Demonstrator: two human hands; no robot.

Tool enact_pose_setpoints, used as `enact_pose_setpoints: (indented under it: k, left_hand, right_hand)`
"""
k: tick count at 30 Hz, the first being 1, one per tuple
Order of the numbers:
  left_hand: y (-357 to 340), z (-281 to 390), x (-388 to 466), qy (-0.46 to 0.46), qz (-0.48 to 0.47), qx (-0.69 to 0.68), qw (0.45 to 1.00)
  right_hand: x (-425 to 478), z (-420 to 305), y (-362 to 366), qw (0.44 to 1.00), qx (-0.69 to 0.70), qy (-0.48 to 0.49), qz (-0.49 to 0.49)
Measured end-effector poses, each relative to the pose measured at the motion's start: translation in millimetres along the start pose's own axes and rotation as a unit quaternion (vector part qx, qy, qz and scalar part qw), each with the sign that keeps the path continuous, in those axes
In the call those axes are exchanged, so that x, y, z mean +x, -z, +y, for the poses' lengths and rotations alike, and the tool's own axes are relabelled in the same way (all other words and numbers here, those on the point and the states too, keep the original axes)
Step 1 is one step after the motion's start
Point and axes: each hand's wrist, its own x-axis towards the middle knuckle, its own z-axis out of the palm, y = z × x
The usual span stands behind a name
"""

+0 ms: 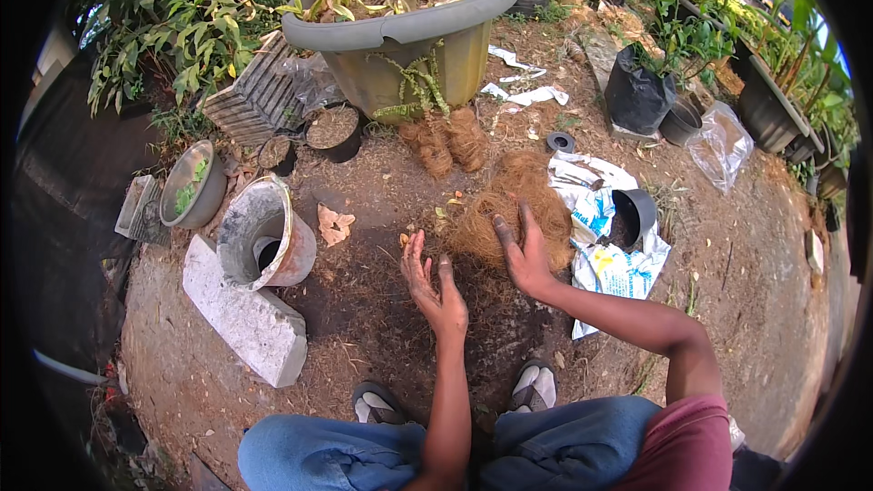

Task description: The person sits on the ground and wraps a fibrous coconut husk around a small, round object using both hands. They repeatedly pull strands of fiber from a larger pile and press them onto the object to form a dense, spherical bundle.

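Both my hands are dirty and raised over dark soil. My left hand [433,290] is held up with its fingers apart and nothing in it, left of a loose heap of brown coir fibre [481,228]. My right hand [528,252] has its thumb and fingers spread over the heap's right part; whether it touches the fibre I cannot tell. More coir lies just behind. Right of it, a black plastic pot [642,208] lies tipped on a crumpled white plastic bag [617,279] with printing. Beyond the heap, coir-wrapped root bundles [468,140] carry green stems [426,78] leaning against a large planter.
The large grey planter [402,34] stands at the back. At left are a cement-crusted bucket [300,252], a pale concrete block [245,320] and a grey basin [211,184]. A black tape roll [560,142] lies behind the bag. Potted plants and a black grow bag [638,95] line the right.
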Motion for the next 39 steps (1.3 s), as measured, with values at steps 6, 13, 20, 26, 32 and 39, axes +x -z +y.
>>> enact_pose_setpoints:
  k: [6,13,20,26,32,39]
  left_hand:
    - [-30,18,-22,-0.067,-0.142,0.149,0.976]
    - [-28,6,-27,0.073,-0.133,-0.103,0.983]
    - [-14,-11,-22,0.161,-0.079,-0.336,0.925]
    - [-4,-16,-18,0.192,-0.056,-0.368,0.908]
    - [-1,-28,-19,0.209,-0.022,-0.332,0.92]
    - [0,-29,-16,0.212,-0.013,-0.323,0.922]
  right_hand:
    - [-4,8,-10,0.996,-0.033,0.065,-0.049]
    - [-12,-2,-15,0.992,0.025,0.079,-0.092]
    - [-29,1,-27,0.986,0.017,0.082,-0.146]
    - [-35,-10,-30,0.979,0.003,0.089,-0.185]
    - [-34,-7,-32,0.966,-0.104,0.087,-0.219]
    - [-30,-2,-32,0.958,-0.033,0.061,-0.278]
